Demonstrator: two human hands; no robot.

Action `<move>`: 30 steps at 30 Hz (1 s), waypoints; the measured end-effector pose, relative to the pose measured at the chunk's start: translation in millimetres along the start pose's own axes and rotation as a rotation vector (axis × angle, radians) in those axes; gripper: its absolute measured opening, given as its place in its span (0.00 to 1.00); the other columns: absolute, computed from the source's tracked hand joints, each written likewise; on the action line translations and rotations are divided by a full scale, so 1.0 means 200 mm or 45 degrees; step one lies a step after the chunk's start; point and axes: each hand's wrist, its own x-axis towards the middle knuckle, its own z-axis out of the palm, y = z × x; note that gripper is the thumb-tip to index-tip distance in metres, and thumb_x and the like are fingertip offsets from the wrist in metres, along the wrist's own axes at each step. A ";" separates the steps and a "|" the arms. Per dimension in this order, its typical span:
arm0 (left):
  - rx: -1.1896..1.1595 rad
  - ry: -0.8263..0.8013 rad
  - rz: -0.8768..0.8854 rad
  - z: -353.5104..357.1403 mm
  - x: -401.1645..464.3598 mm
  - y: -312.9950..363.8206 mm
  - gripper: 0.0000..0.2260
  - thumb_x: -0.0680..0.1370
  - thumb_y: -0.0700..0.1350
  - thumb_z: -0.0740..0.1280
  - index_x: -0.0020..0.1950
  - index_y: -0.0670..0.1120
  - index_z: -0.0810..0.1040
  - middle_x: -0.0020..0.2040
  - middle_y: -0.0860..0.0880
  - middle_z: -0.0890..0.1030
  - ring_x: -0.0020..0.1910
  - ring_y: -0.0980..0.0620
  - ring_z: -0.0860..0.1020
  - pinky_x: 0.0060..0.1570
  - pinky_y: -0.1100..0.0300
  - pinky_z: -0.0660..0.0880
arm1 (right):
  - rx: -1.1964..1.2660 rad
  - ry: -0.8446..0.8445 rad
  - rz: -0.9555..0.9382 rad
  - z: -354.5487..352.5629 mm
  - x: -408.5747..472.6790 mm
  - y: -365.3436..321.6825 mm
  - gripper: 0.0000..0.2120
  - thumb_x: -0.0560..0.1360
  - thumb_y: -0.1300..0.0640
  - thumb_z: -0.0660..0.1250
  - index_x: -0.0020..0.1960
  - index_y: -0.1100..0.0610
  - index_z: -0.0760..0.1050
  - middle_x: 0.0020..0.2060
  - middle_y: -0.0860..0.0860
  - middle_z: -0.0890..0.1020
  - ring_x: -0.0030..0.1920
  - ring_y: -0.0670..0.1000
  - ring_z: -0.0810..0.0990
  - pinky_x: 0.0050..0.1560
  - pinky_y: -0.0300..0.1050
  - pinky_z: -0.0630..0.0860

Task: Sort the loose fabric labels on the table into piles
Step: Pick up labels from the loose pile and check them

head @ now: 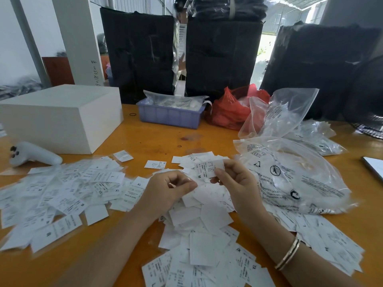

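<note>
Sitting at the far side of the wooden counter [157, 139], a lavender plastic bin [170, 117] held clear packets of printed labels, a red plastic bag [226, 112] beside it sagged open (its contents unclear), and clear plastic bags [290, 179] lay crumpled to the right. Loose fabric labels [62, 191] covered the near counter in overlapping heaps, left and centre. The right hand [238, 183] pinched an M-marked label [209, 168] between thumb and curled fingers, while the left hand [167, 191] hung over the central heap with fingers curled inward, their grip hidden.
</note>
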 end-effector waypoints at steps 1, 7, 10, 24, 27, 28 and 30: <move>0.011 0.022 0.022 0.00 0.00 0.00 0.07 0.69 0.49 0.74 0.35 0.47 0.81 0.38 0.61 0.82 0.37 0.64 0.77 0.33 0.75 0.71 | -0.011 -0.003 -0.002 0.00 0.00 0.00 0.08 0.76 0.67 0.64 0.47 0.56 0.77 0.39 0.46 0.85 0.38 0.45 0.82 0.38 0.32 0.75; 0.177 0.150 0.239 -0.01 0.00 0.00 0.09 0.69 0.52 0.72 0.31 0.63 0.77 0.36 0.59 0.81 0.40 0.61 0.76 0.36 0.73 0.71 | 0.036 0.078 -0.003 0.01 0.00 0.00 0.08 0.76 0.67 0.64 0.47 0.56 0.77 0.41 0.48 0.85 0.37 0.44 0.81 0.37 0.32 0.75; 0.288 0.166 0.366 -0.01 -0.01 0.01 0.08 0.69 0.51 0.72 0.37 0.62 0.75 0.36 0.62 0.79 0.42 0.62 0.75 0.38 0.74 0.70 | 0.019 0.091 0.001 0.01 0.00 0.01 0.07 0.76 0.66 0.64 0.47 0.55 0.77 0.41 0.48 0.85 0.38 0.45 0.82 0.38 0.33 0.76; 0.233 0.158 0.320 0.00 -0.02 0.01 0.11 0.73 0.44 0.71 0.42 0.62 0.76 0.41 0.65 0.79 0.45 0.64 0.76 0.39 0.75 0.70 | -0.042 -0.001 0.004 0.03 -0.02 0.00 0.08 0.76 0.68 0.63 0.48 0.57 0.77 0.39 0.45 0.85 0.36 0.44 0.81 0.38 0.31 0.74; 0.080 0.119 0.209 0.00 -0.01 0.02 0.08 0.74 0.45 0.70 0.40 0.59 0.79 0.36 0.60 0.82 0.40 0.63 0.79 0.37 0.75 0.71 | -0.034 0.025 -0.001 0.03 -0.02 0.00 0.09 0.77 0.67 0.63 0.51 0.55 0.76 0.38 0.47 0.85 0.36 0.45 0.82 0.38 0.31 0.74; 0.053 0.106 0.183 0.00 -0.01 0.02 0.06 0.74 0.46 0.70 0.39 0.57 0.79 0.37 0.61 0.82 0.40 0.64 0.79 0.37 0.76 0.71 | -0.040 0.042 -0.005 0.03 -0.02 0.01 0.11 0.77 0.66 0.63 0.54 0.52 0.74 0.36 0.49 0.84 0.36 0.46 0.82 0.39 0.32 0.75; 0.006 0.082 0.148 0.00 -0.01 0.03 0.05 0.75 0.50 0.68 0.38 0.57 0.80 0.37 0.62 0.82 0.40 0.65 0.79 0.39 0.77 0.71 | -0.041 0.087 -0.022 0.03 -0.02 0.02 0.18 0.77 0.65 0.64 0.59 0.44 0.71 0.32 0.53 0.82 0.36 0.48 0.82 0.41 0.35 0.76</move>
